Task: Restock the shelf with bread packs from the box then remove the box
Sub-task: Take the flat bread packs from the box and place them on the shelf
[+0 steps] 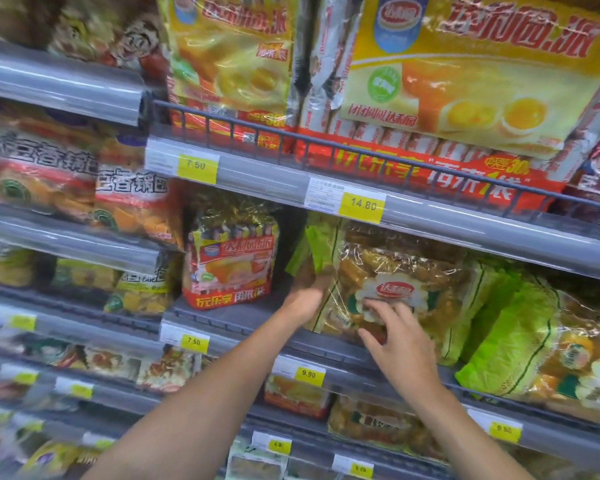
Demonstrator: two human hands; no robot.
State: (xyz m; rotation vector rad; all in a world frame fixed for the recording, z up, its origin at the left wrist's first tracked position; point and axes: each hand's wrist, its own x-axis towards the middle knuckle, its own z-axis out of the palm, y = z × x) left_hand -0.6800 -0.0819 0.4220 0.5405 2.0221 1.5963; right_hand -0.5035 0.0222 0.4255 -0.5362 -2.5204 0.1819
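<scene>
We reach both bare hands to a clear bread pack [392,289] standing on the middle shelf [243,323] of a shop display. Our left hand [303,299] sits at the pack's left edge, its fingers hidden behind the green side, so we cannot tell how tight that grip is. Our right hand [395,336] lies spread wide and flat against the pack's front, fingertips [373,304] touching the red label, closed on nothing. Just left of the pack stands a red and yellow cake pack [232,261]; to its right lean more green-edged bread packs [520,344]. A yellow price tag [309,374] marked 9.90 hangs on the shelf rail below our wrists. Large yellow bags [465,74] fill the shelf above.
</scene>
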